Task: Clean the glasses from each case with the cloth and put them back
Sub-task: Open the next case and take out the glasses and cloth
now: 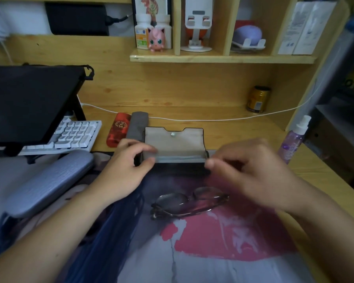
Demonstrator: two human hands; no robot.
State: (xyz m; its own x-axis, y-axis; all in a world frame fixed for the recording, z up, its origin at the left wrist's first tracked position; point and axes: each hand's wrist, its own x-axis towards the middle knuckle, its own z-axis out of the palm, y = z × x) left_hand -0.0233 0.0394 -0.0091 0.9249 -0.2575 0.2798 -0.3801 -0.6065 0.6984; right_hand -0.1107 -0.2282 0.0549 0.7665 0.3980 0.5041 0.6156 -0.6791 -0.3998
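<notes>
A black glasses case with grey lining lies open at the middle of the desk, its flap standing up at the back. Across its mouth stretches a pale grey folded cloth. My left hand pinches the cloth's left end and my right hand pinches its right end. A pair of dark-framed glasses lies folded on the desk mat just in front of the case, below my right hand and untouched.
A red case and a grey pouch lie behind my left hand. A lilac hard case sits at the left, beside a keyboard. A spray bottle stands at the right, a can at the back.
</notes>
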